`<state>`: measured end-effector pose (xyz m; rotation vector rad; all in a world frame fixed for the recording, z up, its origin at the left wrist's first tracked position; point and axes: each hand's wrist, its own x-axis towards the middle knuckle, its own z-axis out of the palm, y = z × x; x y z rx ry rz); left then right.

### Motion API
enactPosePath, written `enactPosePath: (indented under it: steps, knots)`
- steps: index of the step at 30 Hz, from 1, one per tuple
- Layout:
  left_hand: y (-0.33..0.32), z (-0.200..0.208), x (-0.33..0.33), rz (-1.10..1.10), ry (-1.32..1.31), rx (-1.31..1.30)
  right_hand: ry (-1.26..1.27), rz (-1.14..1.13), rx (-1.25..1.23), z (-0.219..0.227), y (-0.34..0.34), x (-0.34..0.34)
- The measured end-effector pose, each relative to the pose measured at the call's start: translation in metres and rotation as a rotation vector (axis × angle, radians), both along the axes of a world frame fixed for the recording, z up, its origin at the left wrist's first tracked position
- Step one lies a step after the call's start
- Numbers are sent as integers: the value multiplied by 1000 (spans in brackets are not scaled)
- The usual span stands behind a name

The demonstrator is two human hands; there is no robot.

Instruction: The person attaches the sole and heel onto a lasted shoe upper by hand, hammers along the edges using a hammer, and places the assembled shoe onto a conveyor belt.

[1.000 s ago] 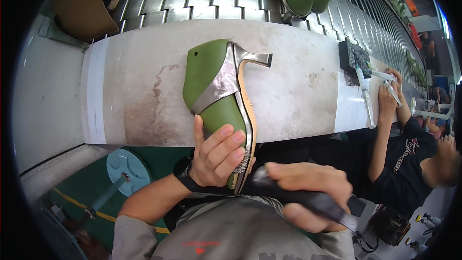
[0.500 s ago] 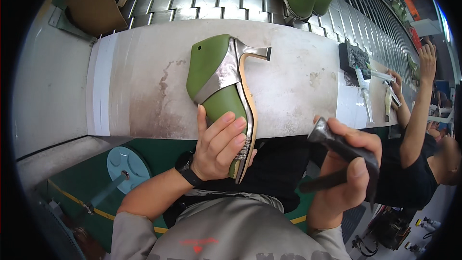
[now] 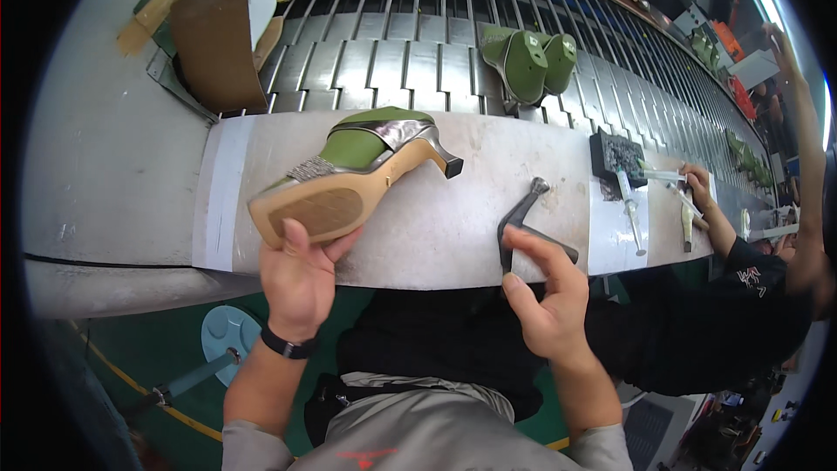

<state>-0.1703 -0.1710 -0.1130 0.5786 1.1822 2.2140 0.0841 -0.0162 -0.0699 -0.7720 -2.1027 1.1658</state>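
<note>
Fingers of the left hand (image 3: pixel 298 290) are closed on a silver-strapped, high-heeled shoe with a tan sole and a green last inside (image 3: pixel 344 176), thumb pressed on the sole near the toe, the other fingertips largely hidden behind it. Thumb and forefinger of the right hand (image 3: pixel 551 307) stand a narrow way apart at the lower end of a dark metal hammer with a round silvery face (image 3: pixel 514 220); whether they grip it, I cannot tell. The shoe is over the left part of a long pale workbench with brown stains (image 3: pixel 436 249), sole turned toward the person, toe pointing left and heel right; whether it touches the bench is unclear. The hammer's lower end is near the bench's near edge, its round face farther in. Between heel and hammer a stretch of benchtop leaves room to move, and the toe is near a white strip (image 3: pixel 225 201) at the left end. Beyond the far edge runs a conveyor of shiny metal slats (image 3: pixel 366 74). Counted: one shoe in hand, one hammer, two green lasts with shoes (image 3: pixel 527 65) on the slats, one black block with a rough grey top (image 3: pixel 617 157), and at least two clear syringes (image 3: pixel 631 214) beside the block, close to one co-worker's hand (image 3: pixel 696 181)
</note>
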Motion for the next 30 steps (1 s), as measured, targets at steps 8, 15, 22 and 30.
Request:
enactPosePath:
  steps: [8, 15, 22, 30]
  knots:
    - [-23, 0, -63, -841, -125, 166, 763, 382, -1434, -14, -1, -36]
    - [8, -19, -35, 55, 696, -626, 587, 31, -1066, 10, 20, -95]
    - [13, -22, -16, 72, 1388, -435, 11, -286, 1, -8, 183, -200]
    - [19, -21, -15, 77, 1393, -412, -226, -248, 251, -47, 173, -173]
